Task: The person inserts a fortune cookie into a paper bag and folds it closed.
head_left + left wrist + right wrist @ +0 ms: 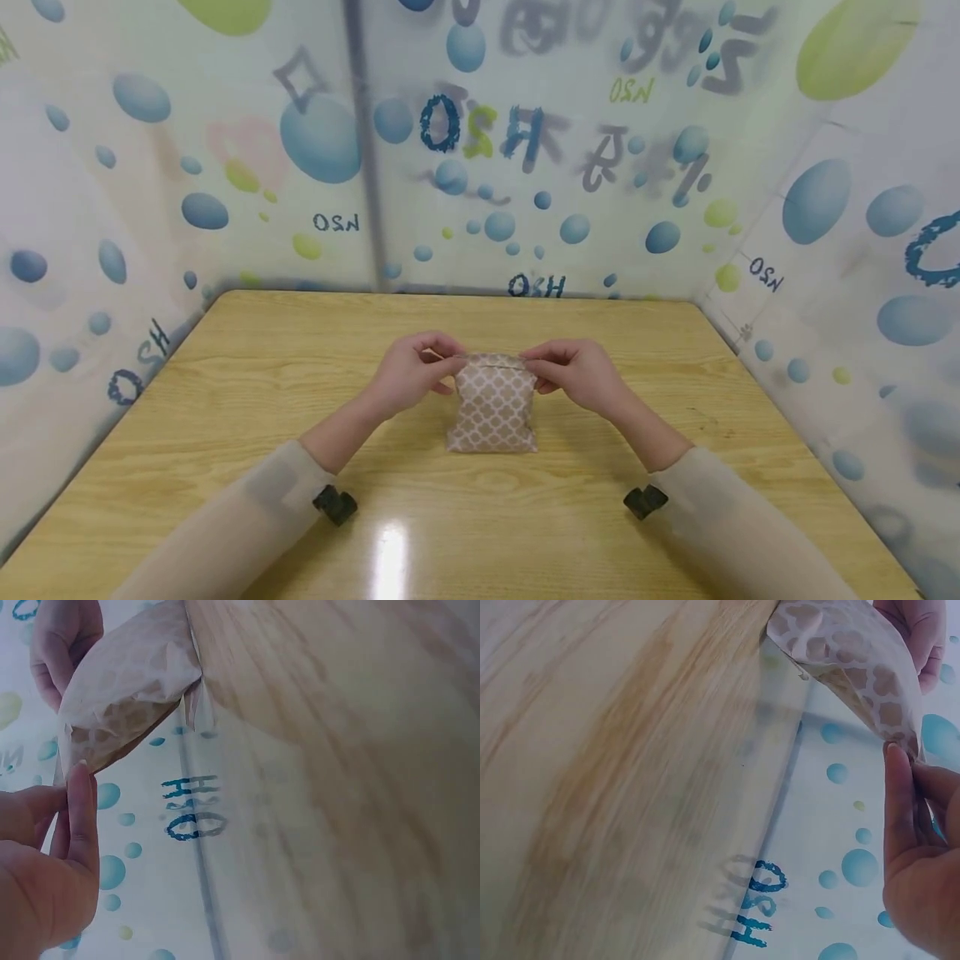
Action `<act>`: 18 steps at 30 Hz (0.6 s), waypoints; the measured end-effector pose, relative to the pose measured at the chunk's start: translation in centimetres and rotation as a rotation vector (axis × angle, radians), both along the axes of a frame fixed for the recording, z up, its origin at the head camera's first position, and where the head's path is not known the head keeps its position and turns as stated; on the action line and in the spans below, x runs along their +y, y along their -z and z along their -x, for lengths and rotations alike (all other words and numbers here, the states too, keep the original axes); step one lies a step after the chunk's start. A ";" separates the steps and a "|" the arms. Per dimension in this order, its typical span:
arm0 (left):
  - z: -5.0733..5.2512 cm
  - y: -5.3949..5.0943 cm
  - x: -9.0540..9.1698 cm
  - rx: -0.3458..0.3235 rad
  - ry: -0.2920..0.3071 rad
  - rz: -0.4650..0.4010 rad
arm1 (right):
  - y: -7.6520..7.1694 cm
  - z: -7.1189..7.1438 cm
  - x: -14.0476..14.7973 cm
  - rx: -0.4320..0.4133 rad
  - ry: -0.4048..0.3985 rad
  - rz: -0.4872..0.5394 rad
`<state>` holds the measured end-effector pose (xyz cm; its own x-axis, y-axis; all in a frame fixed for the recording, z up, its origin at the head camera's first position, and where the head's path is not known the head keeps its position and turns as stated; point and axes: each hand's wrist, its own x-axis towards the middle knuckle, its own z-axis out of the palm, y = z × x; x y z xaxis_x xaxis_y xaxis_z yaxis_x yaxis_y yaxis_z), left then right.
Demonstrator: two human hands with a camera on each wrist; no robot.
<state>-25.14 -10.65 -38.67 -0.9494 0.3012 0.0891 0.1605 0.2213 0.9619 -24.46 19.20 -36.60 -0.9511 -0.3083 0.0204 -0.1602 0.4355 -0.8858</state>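
Observation:
A small tan paper bag (495, 408) with a white lattice pattern stands on the wooden table, its top edge folded or drawn together. My left hand (416, 371) pinches the bag's upper left corner between thumb and fingers. At the upper right corner, my right hand (573, 372) pinches it the same way. Seen from the left wrist, the bag (127, 690) bulges in the middle and narrows toward the pinched corner. The right wrist view shows the bag (855, 660) held at its corner by the right thumb and fingers. What is inside stays hidden.
The wooden table (225, 375) has its far edge against a wall (480, 225) printed with blue and green drops. Similar walls rise at the left and right sides. A small black device (335, 505) sits at each sleeve cuff.

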 end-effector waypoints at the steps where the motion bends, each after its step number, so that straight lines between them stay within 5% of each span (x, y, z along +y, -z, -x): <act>1: 0.1 0.0 0.0 0.000 -0.003 -0.004 | 0.1 0.1 -0.1 -0.001 0.004 -0.007; 18: 2.3 0.7 -0.3 -0.102 -0.015 -0.001 | 0.8 3.4 -1.3 -0.115 0.002 -0.109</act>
<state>-27.45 -11.00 -39.34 -0.9579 0.2869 -0.0083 0.0580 0.2221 0.9733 -27.83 17.91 -37.36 -0.9459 -0.3005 -0.1220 -0.0593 0.5300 -0.8459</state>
